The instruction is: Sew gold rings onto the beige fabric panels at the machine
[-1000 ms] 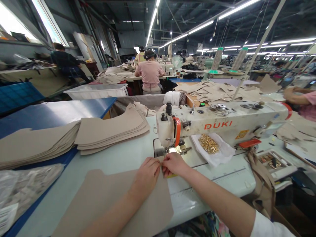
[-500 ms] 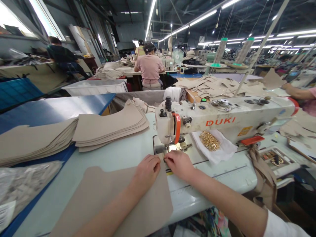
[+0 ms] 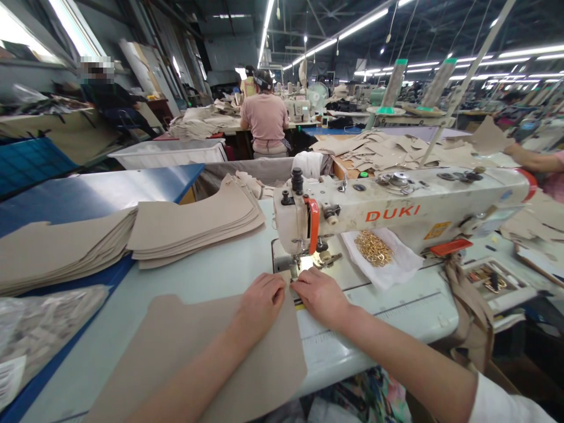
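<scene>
A beige fabric panel (image 3: 189, 352) lies flat on the sewing machine's bed, its narrow top corner just in front of the needle area. My left hand (image 3: 262, 299) rests on that corner with curled fingers closed on the fabric. Right beside it, my right hand (image 3: 319, 296) pinches at the panel's edge. What sits between its fingertips is too small to make out. Both hands are just below the presser foot of the white sewing machine (image 3: 343, 211), where a lamp lights the metal plate.
Gold metal hardware (image 3: 373, 248) lies on a white cloth (image 3: 399, 267) under the machine arm. Stacked beige panels (image 3: 194, 226) are at left, near a plastic bag (image 3: 48, 329). An open parts tray (image 3: 497, 288) stands at right. A co-worker in pink (image 3: 267, 120) sits ahead.
Both hands hold nearly the same place and pose at the panel's corner. The whole view has shifted very slightly.
</scene>
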`<state>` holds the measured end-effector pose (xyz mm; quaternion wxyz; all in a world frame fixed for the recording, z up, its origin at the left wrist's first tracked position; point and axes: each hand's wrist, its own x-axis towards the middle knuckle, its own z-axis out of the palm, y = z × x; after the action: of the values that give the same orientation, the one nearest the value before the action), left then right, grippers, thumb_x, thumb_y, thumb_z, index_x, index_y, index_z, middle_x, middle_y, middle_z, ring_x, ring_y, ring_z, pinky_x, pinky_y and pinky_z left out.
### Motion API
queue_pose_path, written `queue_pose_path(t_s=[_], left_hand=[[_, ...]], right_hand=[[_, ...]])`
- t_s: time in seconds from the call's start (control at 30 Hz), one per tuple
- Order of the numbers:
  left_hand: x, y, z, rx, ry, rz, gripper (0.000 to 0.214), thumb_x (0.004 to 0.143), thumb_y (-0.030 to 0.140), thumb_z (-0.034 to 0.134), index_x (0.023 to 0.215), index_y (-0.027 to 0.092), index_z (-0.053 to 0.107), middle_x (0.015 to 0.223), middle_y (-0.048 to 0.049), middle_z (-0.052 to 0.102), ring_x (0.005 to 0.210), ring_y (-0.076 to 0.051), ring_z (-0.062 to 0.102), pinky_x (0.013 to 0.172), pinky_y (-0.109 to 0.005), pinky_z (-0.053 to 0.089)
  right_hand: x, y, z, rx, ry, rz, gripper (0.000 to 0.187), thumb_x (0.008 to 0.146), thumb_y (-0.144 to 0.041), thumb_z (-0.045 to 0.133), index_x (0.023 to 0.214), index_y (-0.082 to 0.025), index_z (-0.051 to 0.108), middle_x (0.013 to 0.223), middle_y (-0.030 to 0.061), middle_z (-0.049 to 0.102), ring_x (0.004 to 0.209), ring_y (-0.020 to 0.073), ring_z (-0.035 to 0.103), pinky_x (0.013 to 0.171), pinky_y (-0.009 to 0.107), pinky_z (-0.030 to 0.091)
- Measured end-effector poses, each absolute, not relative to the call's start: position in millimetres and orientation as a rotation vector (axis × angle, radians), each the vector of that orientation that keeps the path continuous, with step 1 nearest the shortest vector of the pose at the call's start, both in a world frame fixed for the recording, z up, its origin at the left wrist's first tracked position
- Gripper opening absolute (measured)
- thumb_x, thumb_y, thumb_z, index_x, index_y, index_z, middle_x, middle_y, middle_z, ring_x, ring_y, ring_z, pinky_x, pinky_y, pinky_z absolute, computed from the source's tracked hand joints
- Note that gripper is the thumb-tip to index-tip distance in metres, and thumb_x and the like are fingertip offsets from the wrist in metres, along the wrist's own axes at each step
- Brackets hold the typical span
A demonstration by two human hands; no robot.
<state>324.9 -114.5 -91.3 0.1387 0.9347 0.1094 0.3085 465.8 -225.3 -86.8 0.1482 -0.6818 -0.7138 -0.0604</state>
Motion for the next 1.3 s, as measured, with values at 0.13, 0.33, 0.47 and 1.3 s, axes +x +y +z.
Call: queue_pose_path(t_s=[0.13,0.33,0.47,1.3], left_hand=[[326.4,-114.3,-91.0,2.723,0.332,0.865,0.019,0.081,0.006,0.047,0.071,0.021,0.053,0.072,-0.0024,0.064,0.071,-0.019,0.059,0.068,-0.031,0.053],[326.2,-113.1,-89.7,2.730,0.300,0.856,0.019,0.081,0.006,0.048,0.070,0.021,0.052,0.072,-0.0026,0.064,0.070,-0.019,0.059,0.066,-0.031,0.052],[324.9,-112.8,-90.2,2.718,0.306,0.840,0.018,0.082,0.006,0.048,0.073,0.020,0.053,0.074,-0.0027,0.065,0.072,-0.019,0.059,0.068,-0.032,0.053],[324.4,-111.6,-90.8,2.719,0.271,0.827,0.020,0.089,0.010,0.044,0.074,0.019,0.055,0.074,-0.0033,0.064,0.073,-0.019,0.059,0.068,-0.032,0.052]], right_hand=[[464.5,-225.6,-87.6,-1.951,-2.076,-0.179,0.008,0.086,-0.014,0.059,0.081,-0.018,0.063,0.081,0.0023,0.061,0.079,0.0189,0.052,0.069,0.028,0.041],[470.0,-229.0,-85.2,-1.886,-2.171,-0.167,0.006,0.088,-0.016,0.057,0.091,-0.017,0.063,0.084,0.0030,0.061,0.082,0.0196,0.052,0.073,0.029,0.043],[475.2,-248.3,-73.8,-1.780,-2.357,-0.117,0.008,0.089,-0.018,0.058,0.095,-0.016,0.062,0.086,0.0036,0.061,0.086,0.0198,0.052,0.077,0.030,0.044],[446.4,-240.0,-85.1,-1.805,-2.043,-0.082,0.015,0.085,-0.016,0.058,0.099,-0.011,0.061,0.106,0.0097,0.065,0.105,0.0237,0.055,0.099,0.037,0.043]])
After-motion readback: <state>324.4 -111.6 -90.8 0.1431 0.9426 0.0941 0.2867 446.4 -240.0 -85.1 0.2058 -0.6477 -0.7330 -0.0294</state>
